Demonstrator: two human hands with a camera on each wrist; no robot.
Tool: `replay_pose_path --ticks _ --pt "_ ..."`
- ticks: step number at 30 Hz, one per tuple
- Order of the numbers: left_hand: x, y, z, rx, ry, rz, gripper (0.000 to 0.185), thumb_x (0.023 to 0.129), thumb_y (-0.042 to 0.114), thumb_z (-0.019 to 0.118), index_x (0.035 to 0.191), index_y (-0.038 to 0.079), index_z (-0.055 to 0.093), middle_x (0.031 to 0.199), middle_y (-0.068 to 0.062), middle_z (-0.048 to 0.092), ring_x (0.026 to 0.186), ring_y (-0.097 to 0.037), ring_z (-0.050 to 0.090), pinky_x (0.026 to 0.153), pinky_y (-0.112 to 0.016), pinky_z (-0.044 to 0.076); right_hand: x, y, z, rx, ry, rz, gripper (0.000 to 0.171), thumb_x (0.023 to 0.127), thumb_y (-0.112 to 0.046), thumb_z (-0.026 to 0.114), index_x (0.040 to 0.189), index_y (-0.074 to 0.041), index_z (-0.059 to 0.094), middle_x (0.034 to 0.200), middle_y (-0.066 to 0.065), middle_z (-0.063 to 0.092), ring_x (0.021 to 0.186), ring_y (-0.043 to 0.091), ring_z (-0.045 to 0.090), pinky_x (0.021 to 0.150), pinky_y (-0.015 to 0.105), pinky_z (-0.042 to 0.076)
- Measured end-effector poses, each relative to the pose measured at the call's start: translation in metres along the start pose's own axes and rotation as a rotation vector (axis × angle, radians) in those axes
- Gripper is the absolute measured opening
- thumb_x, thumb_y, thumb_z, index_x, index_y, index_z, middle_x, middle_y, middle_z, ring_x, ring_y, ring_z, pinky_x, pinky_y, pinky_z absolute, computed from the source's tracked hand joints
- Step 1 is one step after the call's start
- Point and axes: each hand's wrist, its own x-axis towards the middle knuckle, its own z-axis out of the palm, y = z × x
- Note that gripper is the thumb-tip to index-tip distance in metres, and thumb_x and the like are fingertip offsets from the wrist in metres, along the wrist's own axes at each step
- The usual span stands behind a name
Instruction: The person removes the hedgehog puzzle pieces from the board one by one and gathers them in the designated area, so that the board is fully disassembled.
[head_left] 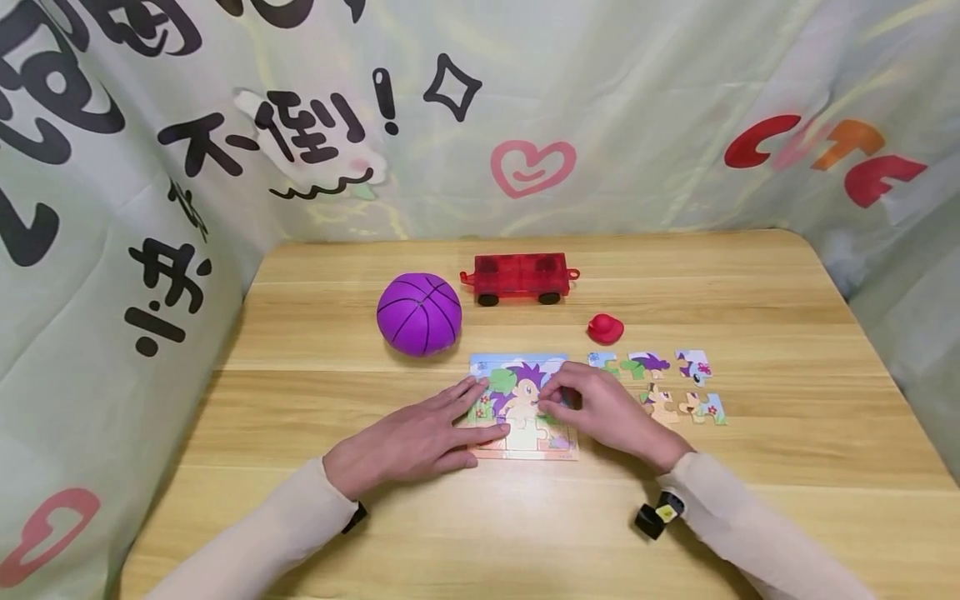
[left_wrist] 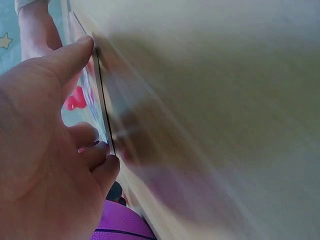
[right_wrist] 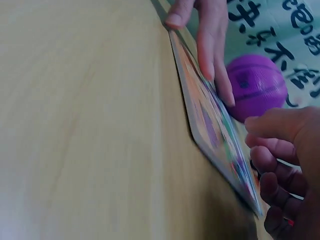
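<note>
A jigsaw puzzle board (head_left: 525,450) with a purple-haired cartoon figure lies on the table, part of its lower middle pale. My left hand (head_left: 420,437) rests on its left side, fingers extended across the picture and thumb at the lower edge. Over the board's right side is my right hand (head_left: 603,408), fingers bent and thumb and index tips close together at the picture. Whether a piece sits between those tips cannot be made out. In the right wrist view, the right hand's fingers (right_wrist: 275,145) curl beside the board (right_wrist: 212,115). Loose puzzle pieces (head_left: 647,364) lie to the right.
A purple ball (head_left: 418,314) with basketball lines sits behind the left hand. Behind the board stands a red toy wagon (head_left: 519,276) with black wheels. A small red hat-shaped toy (head_left: 605,328) lies near the loose pieces. Printed curtains (head_left: 637,125) hang beyond the table.
</note>
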Motion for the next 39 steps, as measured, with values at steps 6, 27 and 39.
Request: replay_pose_path --ticks 6,27,39 --pt "-0.002 0.000 0.002 0.014 0.002 -0.002 0.054 0.116 0.045 0.051 0.168 0.037 0.042 0.182 -0.024 0.011 0.170 -0.041 0.013 0.134 -0.050 0.032 0.019 -0.014 0.021 -0.040 -0.010 -0.022 0.007 0.098 -0.018 0.083 0.105 -0.020 0.080 0.093 -0.011 0.066 0.085 0.008 0.059 0.076 0.024 0.055" --pt "-0.002 0.001 0.003 0.025 0.029 0.004 0.053 0.116 0.043 0.053 0.167 0.036 0.044 0.180 -0.028 0.013 0.169 -0.043 0.014 0.131 -0.049 0.038 0.029 -0.018 0.030 -0.155 -0.026 -0.105 0.005 0.097 -0.016 0.080 0.100 -0.018 0.077 0.091 -0.010 0.065 0.084 0.007 0.056 0.075 0.024 0.053" --pt "-0.002 0.002 0.001 -0.014 0.009 -0.008 0.053 0.115 0.043 0.053 0.167 0.037 0.044 0.181 -0.027 0.012 0.170 -0.043 0.012 0.133 -0.051 0.034 0.018 -0.014 0.007 -0.117 0.000 -0.062 0.008 0.098 -0.015 0.080 0.102 -0.019 0.075 0.094 -0.008 0.064 0.087 0.010 0.058 0.077 0.025 0.056"
